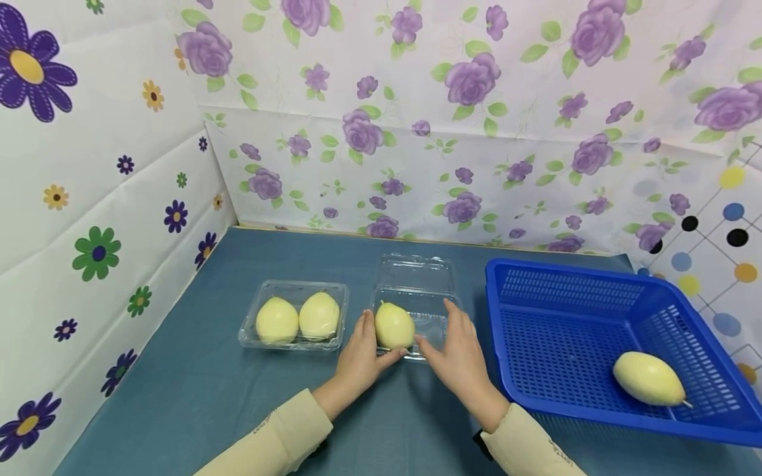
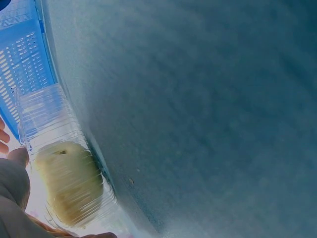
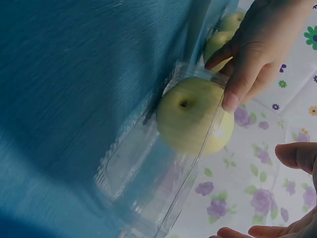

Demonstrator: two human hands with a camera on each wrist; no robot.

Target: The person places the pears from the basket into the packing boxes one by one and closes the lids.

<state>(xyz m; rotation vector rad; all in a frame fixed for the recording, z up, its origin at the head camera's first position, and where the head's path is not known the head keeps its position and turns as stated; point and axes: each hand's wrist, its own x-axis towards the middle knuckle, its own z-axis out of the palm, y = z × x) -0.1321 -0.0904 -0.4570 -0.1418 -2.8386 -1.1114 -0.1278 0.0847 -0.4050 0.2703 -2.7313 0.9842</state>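
A pale yellow pear (image 1: 394, 325) sits in the left half of a clear plastic box (image 1: 430, 328), whose lid (image 1: 415, 273) is folded back. My left hand (image 1: 359, 357) holds the box at its front left corner, fingers along the left side and thumb at the front rim. In the right wrist view, that thumb (image 3: 233, 99) overlaps the rim beside the pear. My right hand (image 1: 461, 357) holds nothing; its thumb and fingers are spread around the box's right half. Left of the hands stands another clear box (image 1: 251, 335) with two pears (image 1: 276, 322) under its lid.
A blue plastic basket (image 1: 502, 344) stands on the right, its near left edge close to my right forearm. One more pear (image 1: 650, 379) lies in its right part. Flower-patterned sheets (image 1: 333, 165) rise behind and beside the blue-green tabletop (image 1: 196, 370).
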